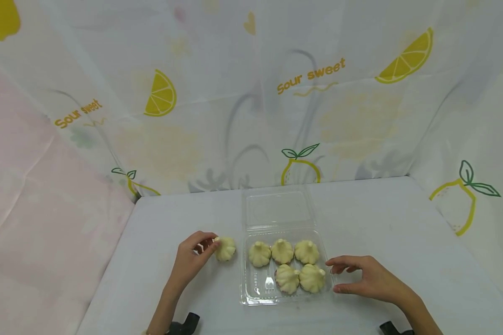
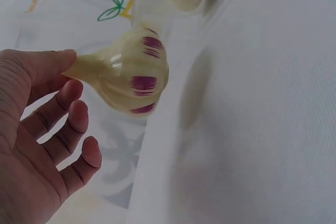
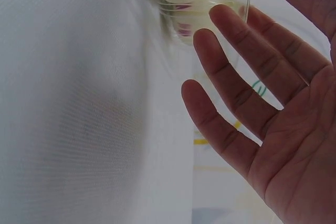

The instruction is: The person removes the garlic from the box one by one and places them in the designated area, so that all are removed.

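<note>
My left hand (image 1: 194, 258) pinches a garlic bulb (image 1: 225, 249) by its stem, just left of the clear plastic box (image 1: 255, 298). In the left wrist view this pale bulb (image 2: 128, 74) shows purple streaks and hangs over its shadow on the white surface, stem between thumb and index finger. Several more bulbs lie in the box: three along the back row, and two in front, at the middle (image 1: 287, 279) and right (image 1: 312, 278). The front left of the box holds no bulb. My right hand (image 1: 369, 278), fingers spread and relaxed, is at the box's right wall.
The box's hinged lid (image 1: 278, 209) lies folded back toward the rear. A white table (image 1: 373, 218) carries everything, with a lemon-print cloth (image 1: 218, 116) behind it and at both sides. Black wrist mounts (image 1: 186, 324) show at the bottom edge.
</note>
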{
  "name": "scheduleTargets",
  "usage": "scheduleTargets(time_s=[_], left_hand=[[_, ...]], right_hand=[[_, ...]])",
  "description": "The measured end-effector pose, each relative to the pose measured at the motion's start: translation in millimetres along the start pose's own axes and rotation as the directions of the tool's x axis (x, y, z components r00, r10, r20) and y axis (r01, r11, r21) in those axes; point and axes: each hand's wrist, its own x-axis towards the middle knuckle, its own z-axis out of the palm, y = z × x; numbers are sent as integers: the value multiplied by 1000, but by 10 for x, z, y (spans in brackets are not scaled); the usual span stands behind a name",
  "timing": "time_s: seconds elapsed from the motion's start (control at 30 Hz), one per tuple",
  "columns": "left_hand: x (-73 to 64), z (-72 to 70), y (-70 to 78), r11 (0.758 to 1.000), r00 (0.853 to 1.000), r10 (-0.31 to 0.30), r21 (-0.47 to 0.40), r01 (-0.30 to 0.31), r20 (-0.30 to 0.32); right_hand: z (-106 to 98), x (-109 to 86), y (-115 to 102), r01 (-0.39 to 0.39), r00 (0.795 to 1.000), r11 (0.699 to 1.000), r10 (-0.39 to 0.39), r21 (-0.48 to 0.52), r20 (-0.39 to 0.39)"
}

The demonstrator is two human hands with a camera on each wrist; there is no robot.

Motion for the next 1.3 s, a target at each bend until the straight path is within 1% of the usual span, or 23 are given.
scheduleTargets(time_s=[0.37,0.6,0.77,0.87,1.03,1.3], left_hand=[[5,38,-22,999,999,-32,44,32,-12],[3,78,-39,998,999,-45,52,45,-5],[-5,99,-51,996,999,-49,78,49,-5],[-7,105,-58,995,999,-46,83,46,-7],[-5,112,-51,995,999,-40,86,40,1],[3,133,-8,990,1000,-16,144,12,21]], right_hand=[[-1,-1,4,11,1000,1000,-11,-3,-1],[-5,-12,11,27,1000,1000,-27,-5,-5],[-4,-24,18,14,1000,1000,-14,-3,2],[-1,-32,22,4,1000,1000,-4,-1,3],[10,-43,29,14,1000,1000,-14,-2,-9],[16,-45,10,23,1000,1000,-23,-10,-21]])
